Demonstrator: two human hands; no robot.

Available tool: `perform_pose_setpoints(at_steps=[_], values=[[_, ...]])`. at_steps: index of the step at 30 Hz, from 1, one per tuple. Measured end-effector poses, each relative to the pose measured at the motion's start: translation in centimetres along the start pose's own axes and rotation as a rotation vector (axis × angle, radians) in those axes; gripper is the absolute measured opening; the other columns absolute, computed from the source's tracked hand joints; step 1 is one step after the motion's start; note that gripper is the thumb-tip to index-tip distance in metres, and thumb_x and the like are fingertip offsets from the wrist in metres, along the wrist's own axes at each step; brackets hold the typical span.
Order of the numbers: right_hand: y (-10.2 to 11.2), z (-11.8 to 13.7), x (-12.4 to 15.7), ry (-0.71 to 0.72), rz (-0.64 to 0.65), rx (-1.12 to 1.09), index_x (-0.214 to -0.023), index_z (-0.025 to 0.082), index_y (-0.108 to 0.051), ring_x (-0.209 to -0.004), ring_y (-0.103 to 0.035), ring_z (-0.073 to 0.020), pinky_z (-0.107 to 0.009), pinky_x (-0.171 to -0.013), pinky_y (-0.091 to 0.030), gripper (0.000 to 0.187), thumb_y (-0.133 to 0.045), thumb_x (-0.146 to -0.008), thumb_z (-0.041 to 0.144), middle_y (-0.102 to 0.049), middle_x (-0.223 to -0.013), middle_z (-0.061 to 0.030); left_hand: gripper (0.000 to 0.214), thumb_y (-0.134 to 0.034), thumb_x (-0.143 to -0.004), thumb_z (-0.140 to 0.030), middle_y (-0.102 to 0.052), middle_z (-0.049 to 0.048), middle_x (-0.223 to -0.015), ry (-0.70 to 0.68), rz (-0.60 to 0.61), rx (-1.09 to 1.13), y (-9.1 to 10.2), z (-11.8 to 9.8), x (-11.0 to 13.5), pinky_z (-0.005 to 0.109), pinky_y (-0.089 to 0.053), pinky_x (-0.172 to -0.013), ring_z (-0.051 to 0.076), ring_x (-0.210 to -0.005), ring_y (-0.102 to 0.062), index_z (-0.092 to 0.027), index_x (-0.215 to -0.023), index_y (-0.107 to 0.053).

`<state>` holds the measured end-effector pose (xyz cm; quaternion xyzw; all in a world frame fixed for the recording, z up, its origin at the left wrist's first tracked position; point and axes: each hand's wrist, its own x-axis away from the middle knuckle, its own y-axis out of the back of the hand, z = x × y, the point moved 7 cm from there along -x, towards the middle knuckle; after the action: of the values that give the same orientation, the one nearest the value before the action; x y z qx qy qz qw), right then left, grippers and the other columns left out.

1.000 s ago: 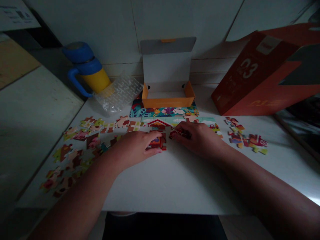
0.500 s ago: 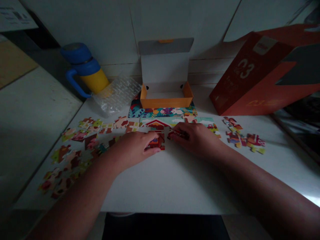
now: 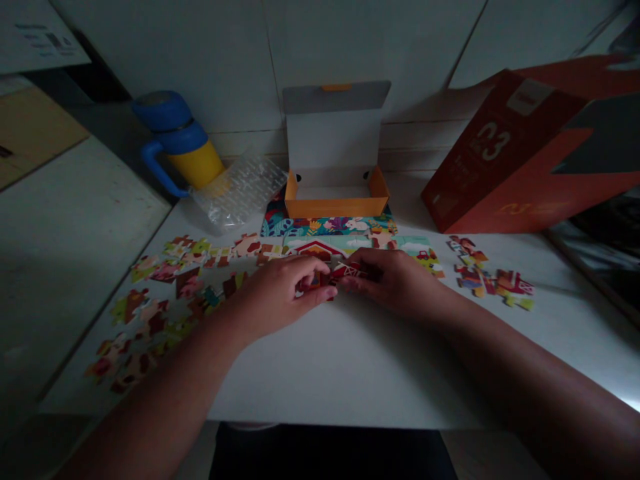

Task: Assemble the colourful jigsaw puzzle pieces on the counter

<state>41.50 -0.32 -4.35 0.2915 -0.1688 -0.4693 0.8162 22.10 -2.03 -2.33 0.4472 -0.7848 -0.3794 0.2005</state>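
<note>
My left hand [image 3: 283, 287] curls its thumb and index finger around a dark red puzzle piece [image 3: 324, 277], partly hidden by the fingers. Close beside it, my right hand [image 3: 395, 275] pinches a red puzzle piece [image 3: 351, 269] with white barn-like lines, tilted off the table. The edges of the two pieces meet or nearly meet; I cannot tell whether they interlock. Just behind the hands lies a partly joined puzzle strip with a red barn roof [image 3: 315, 248] and, at its right, a small tractor [image 3: 424, 255].
Several loose puzzle pieces [image 3: 150, 313] spread over the left of the table [image 3: 320, 373]; a few more [image 3: 495, 281] lie right. Behind stand an open orange box [image 3: 337, 208], a blue-and-yellow flask [image 3: 193, 157], a clear plastic wrapper [image 3: 240, 193] and a big red box [image 3: 505, 153].
My left thumb and index finger have shifted right, towards the right hand. The right hand's piece has tipped up and come against the left fingers. The whole view has shifted slightly.
</note>
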Motion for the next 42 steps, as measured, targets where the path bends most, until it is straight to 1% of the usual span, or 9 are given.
perform_pose_setpoints(at_steps=[5, 8, 11, 15, 19, 23, 31, 39, 42], values=[[-1.4, 0.9, 0.4, 0.057, 0.112, -0.163, -0.108, 0.021, -0.075, -0.074, -0.059, -0.0154, -0.028, -0.066, -0.044, 0.032, -0.077, -0.099, 0.052, -0.072, -0.089, -0.0015, 0.02, -0.065, -0.107, -0.037, -0.073, 0.0017, -0.094, -0.009, -0.036, 0.25, -0.4, -0.5, -0.2, 0.028, -0.05, -0.075, 0.014, -0.084, -0.066, -0.021, -0.103, -0.076], [-1.6, 1.2, 0.5, 0.053, 0.103, -0.181, -0.114, 0.021, -0.073, -0.071, -0.057, -0.0148, -0.027, -0.063, -0.043, 0.034, -0.078, -0.099, 0.051, -0.069, -0.084, 0.0001, 0.018, -0.065, -0.104, -0.034, -0.075, 0.0031, -0.097, 0.085, -0.046, 0.354, -0.4, 0.8, -0.3, 0.028, -0.053, -0.076, 0.016, -0.087, -0.068, -0.019, -0.102, -0.075], [-1.0, 1.0, 0.4, 0.048, 0.047, -0.122, -0.118, 0.021, -0.072, -0.069, -0.057, -0.0141, -0.026, -0.061, -0.042, 0.031, -0.073, -0.102, 0.048, -0.068, -0.081, 0.0008, 0.019, -0.068, -0.1, -0.035, -0.076, 0.0046, -0.098, 0.151, -0.084, 0.429, 0.7, 2.3, -0.4, 0.028, -0.054, -0.076, 0.017, -0.088, -0.07, -0.018, -0.105, -0.073], [-0.3, 0.7, 0.2, 0.098, -0.004, 0.08, -0.111, 0.021, -0.076, -0.066, -0.057, -0.0137, -0.026, -0.06, -0.041, 0.02, -0.068, -0.103, 0.037, -0.07, -0.081, -0.001, 0.023, -0.072, -0.095, -0.037, -0.074, 0.0041, -0.09, 0.298, -0.106, 0.443, 2.6, 4.4, 0.0, 0.024, -0.049, -0.06, 0.015, -0.074, -0.066, -0.017, -0.106, -0.072], [-0.6, 0.8, 0.2, 0.152, 0.045, 0.204, -0.109, 0.022, -0.079, -0.07, -0.062, -0.0146, -0.027, -0.064, -0.043, 0.017, -0.066, -0.099, 0.027, -0.076, -0.09, -0.0036, 0.02, -0.073, -0.092, -0.031, -0.071, 0.0, -0.08, 0.375, 0.005, 0.42, 3.3, 5.2, 0.7, 0.022, -0.041, -0.052, 0.01, -0.058, -0.055, -0.019, -0.108, -0.071], [-0.9, 1.2, 0.4, 0.176, 0.087, 0.261, -0.109, 0.023, -0.08, -0.071, -0.063, -0.0149, -0.028, -0.066, -0.042, 0.019, -0.064, -0.101, 0.028, -0.078, -0.093, -0.0037, 0.012, -0.071, -0.091, -0.029, -0.068, -0.0019, -0.074, 0.404, 0.097, 0.361, 2.9, 5.9, 1.1, 0.021, -0.04, -0.05, 0.009, -0.054, -0.051, -0.02, -0.097, -0.069], [-1.2, 1.4, 0.3, 0.169, 0.117, 0.29, -0.105, 0.022, -0.081, -0.069, -0.062, -0.0145, -0.028, -0.066, -0.04, 0.018, -0.064, -0.101, 0.027, -0.079, -0.09, -0.0046, 0.015, -0.074, -0.088, -0.034, -0.07, -0.0002, -0.077, 0.45, 0.054, 0.369, 2.1, 7.9, 1.1, 0.026, -0.049, -0.056, 0.014, -0.062, -0.063, -0.021, -0.092, -0.066], [-1.2, 1.5, 0.3, 0.165, 0.13, 0.3, -0.104, 0.021, -0.081, -0.07, -0.063, -0.0148, -0.028, -0.067, -0.04, 0.018, -0.064, -0.099, 0.025, -0.08, -0.093, -0.0056, 0.016, -0.074, -0.089, -0.034, -0.068, -0.0002, -0.074, 0.461, 0.044, 0.41, 3.1, 6.9, 1.1, 0.022, -0.04, -0.045, 0.012, -0.056, -0.057, -0.021, -0.095, -0.068], [-1.2, 1.5, 0.3, 0.166, 0.132, 0.298, -0.104, 0.022, -0.081, -0.068, -0.062, -0.0143, -0.028, -0.065, -0.039, 0.018, -0.064, -0.1, 0.026, -0.079, -0.091, -0.0055, 0.018, -0.076, -0.088, -0.035, -0.07, 0.0007, -0.078, 0.473, -0.037, 0.421, 3.8, 7.1, 1.1, 0.022, -0.044, -0.048, 0.013, -0.06, -0.061, -0.021, -0.097, -0.069]])
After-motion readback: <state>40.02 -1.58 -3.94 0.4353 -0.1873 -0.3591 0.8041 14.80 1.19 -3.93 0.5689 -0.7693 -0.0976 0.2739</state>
